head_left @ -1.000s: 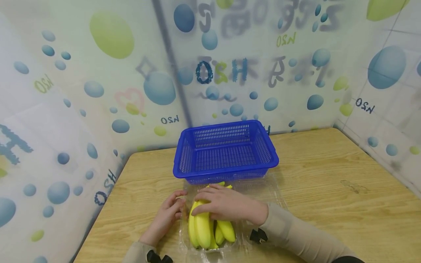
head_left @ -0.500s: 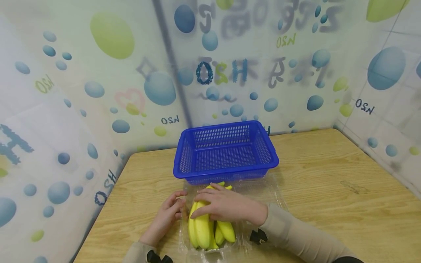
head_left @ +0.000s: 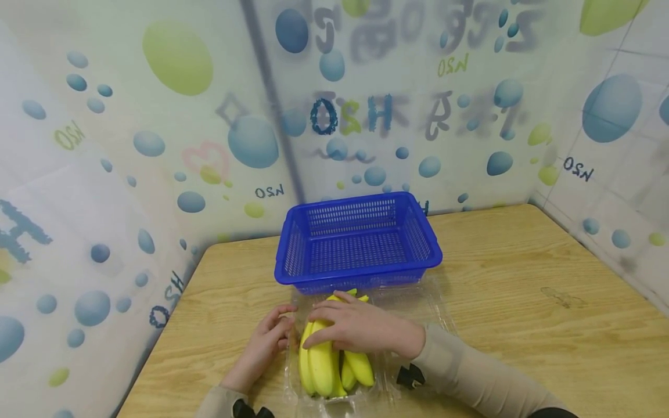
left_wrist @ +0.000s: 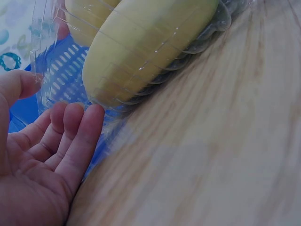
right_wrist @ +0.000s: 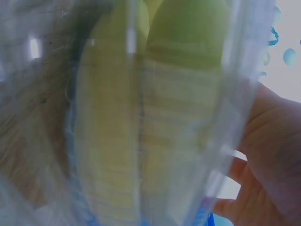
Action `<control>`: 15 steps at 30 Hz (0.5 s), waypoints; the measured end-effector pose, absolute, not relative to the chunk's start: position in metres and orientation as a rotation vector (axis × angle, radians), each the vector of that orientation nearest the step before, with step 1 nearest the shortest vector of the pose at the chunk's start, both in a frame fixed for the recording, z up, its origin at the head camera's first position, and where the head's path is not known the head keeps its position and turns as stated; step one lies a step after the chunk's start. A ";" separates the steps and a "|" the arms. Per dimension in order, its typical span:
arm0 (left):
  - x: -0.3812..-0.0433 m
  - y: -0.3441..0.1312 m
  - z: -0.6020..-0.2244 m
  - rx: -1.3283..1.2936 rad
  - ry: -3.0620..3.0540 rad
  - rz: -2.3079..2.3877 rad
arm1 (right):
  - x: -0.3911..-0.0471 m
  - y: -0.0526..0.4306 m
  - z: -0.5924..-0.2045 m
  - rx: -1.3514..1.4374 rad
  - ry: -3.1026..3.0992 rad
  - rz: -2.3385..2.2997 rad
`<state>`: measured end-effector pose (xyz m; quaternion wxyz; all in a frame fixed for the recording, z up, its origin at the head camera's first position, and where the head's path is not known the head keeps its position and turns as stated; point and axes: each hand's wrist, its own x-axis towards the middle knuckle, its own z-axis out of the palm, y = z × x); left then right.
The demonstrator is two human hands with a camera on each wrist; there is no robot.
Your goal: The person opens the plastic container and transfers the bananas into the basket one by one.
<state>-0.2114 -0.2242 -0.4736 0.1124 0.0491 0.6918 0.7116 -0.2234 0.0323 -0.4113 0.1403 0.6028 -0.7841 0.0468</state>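
A bunch of yellow bananas [head_left: 322, 366] lies in a clear plastic clamshell box [head_left: 292, 380] on the table. My right hand [head_left: 355, 325] reaches across the bananas from the right, its fingers and thumb curved over their upper part. At the box's left side rests my left hand [head_left: 266, 339], its fingers loosely bent and the fingertips right at the wall. In the left wrist view, the left hand [left_wrist: 51, 155] has its thumb apart from the other fingers, close to the clear box [left_wrist: 155, 70]. The right wrist view looks through blurred plastic at the bananas [right_wrist: 181, 108].
Behind the box stands a blue perforated plastic basket [head_left: 358, 270] with nothing in it. The wooden table [head_left: 522, 302] meets a patterned wall covering [head_left: 366, 157] at the back and sides. Part of the clear box's lid [head_left: 423, 299] spreads out to the right.
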 end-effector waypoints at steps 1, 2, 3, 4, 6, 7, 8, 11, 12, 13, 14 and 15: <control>-0.211 -0.224 -0.473 0.144 2.030 2.090 | -0.223 0.032 -0.411 1.740 -2.261 0.133; -0.211 -0.224 -0.473 0.144 2.031 2.088 | -0.223 0.032 -0.411 1.740 -2.260 0.134; -0.211 -0.224 -0.472 0.147 2.032 2.085 | -0.223 0.033 -0.411 1.742 -2.258 0.135; -0.211 -0.224 -0.472 0.149 2.034 2.082 | -0.223 0.033 -0.410 1.742 -2.256 0.133; -0.210 -0.224 -0.471 0.154 2.043 2.073 | -0.223 0.033 -0.410 1.743 -2.252 0.129; -0.210 -0.224 -0.471 0.158 2.047 2.069 | -0.223 0.033 -0.409 1.744 -2.250 0.126; -0.210 -0.224 -0.471 0.158 2.049 2.066 | -0.223 0.033 -0.409 1.744 -2.250 0.124; -0.210 -0.224 -0.471 0.159 2.050 2.065 | -0.223 0.033 -0.409 1.744 -2.254 0.118; -0.210 -0.224 -0.471 0.161 2.047 2.066 | -0.223 0.033 -0.409 1.744 -2.256 0.117; -0.210 -0.224 -0.471 0.163 2.043 2.068 | -0.223 0.033 -0.409 1.745 -2.257 0.115; -0.210 -0.224 -0.471 0.162 2.040 2.070 | -0.223 0.033 -0.409 1.744 -2.259 0.116; -0.210 -0.224 -0.471 0.159 2.037 2.072 | -0.223 0.033 -0.409 1.745 -2.260 0.119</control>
